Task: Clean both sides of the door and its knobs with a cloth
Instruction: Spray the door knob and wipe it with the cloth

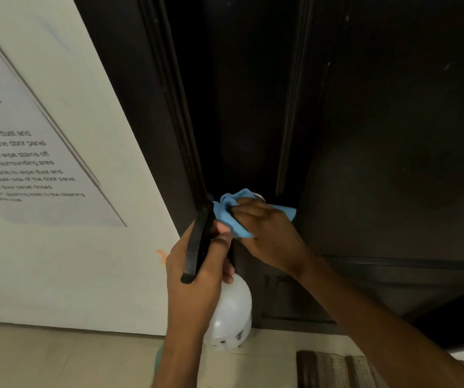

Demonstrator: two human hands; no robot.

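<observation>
Plastic spray bottle (229, 312) hangs from my left hand (197, 275), fingers curled round its black trigger head. Just beyond, my right hand (267, 233) clamps the blue cloth (229, 211) over the knob (259, 196) on the dark door (379, 135). Bunched cloth could slip off; a stray squeeze would wet the wall (85, 261).

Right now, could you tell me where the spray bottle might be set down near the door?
Bare floor lies below the white wall, left of the striped mat. Around the knob it is crowded: right hand with cloth, left hand holding the spray bottle.
</observation>
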